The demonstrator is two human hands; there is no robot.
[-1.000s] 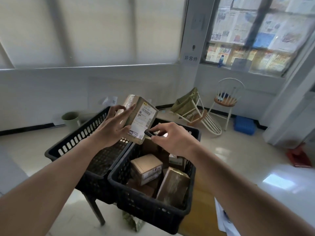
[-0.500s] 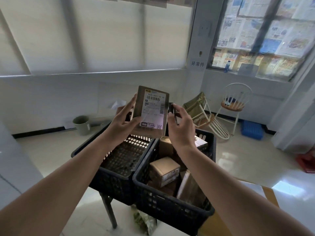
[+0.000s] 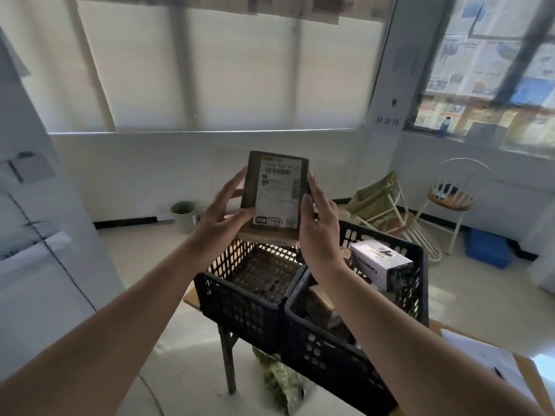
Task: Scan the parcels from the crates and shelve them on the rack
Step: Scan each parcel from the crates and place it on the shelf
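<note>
Brown cardboard, that is the parcel [image 3: 274,190], held upright at the centre of the frame with its white shipping label [image 3: 277,195] facing me, raised above the two black crates. My left hand [image 3: 220,217] cups its left edge, fingers spread and nearly straight, the thumb across the lower front corner. My right hand [image 3: 318,226] presses its right edge with long fingers; something dark sits between fingers and box, possibly the scanner, but I cannot tell for certain.

I judge the risk to be a slip: this is flat pressure from two sides, not a wrap, so easing either hand could drop the box into the left crate [image 3: 249,283] below. A tilted label could also spoil a read.

Both forearms rise from the bottom corners and converge, wrists bent back. The right crate [image 3: 345,349], lower centre-right, holds more boxes, a white box [image 3: 380,262] on top. A chair [image 3: 450,202] stands at the right, a green bin [image 3: 183,212] by the wall.
</note>
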